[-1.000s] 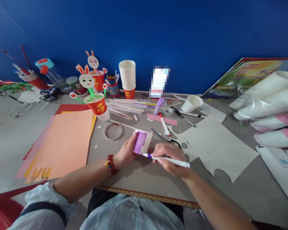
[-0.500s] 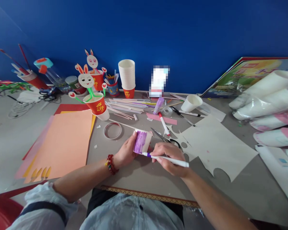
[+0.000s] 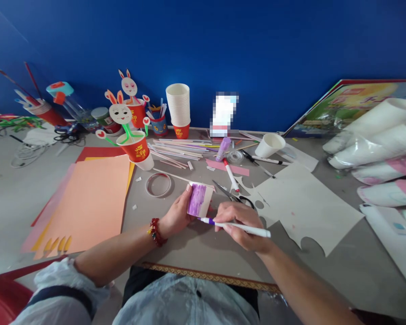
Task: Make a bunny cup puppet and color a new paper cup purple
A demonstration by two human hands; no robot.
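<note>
Tilted toward me in my left hand (image 3: 177, 210) is a small paper cup (image 3: 198, 199), its side covered in purple strokes except for a white strip at the right. The thumb lies on its left side; the other fingers are mostly hidden behind it. My right hand (image 3: 240, 223) pinches a purple marker (image 3: 235, 225) with a white barrel, its tip at the cup's lower edge. Whether the tip touches the cup, I cannot tell. Scissors (image 3: 238, 198) with black handles lie just beyond my right hand.
A tape roll (image 3: 158, 185) and coloured paper sheets (image 3: 101, 198) lie left. Behind stand a rabbit-decorated cup (image 3: 134, 146) and stacked paper cups (image 3: 178, 106). Paper straws (image 3: 179, 149) lie near a red marker (image 3: 230, 174). Cut white paper (image 3: 304, 203) lies right.
The marker tip has shifted slightly left and down to the cup's lower edge, my right hand tilting a little with it. The cup stays nearly in place.
</note>
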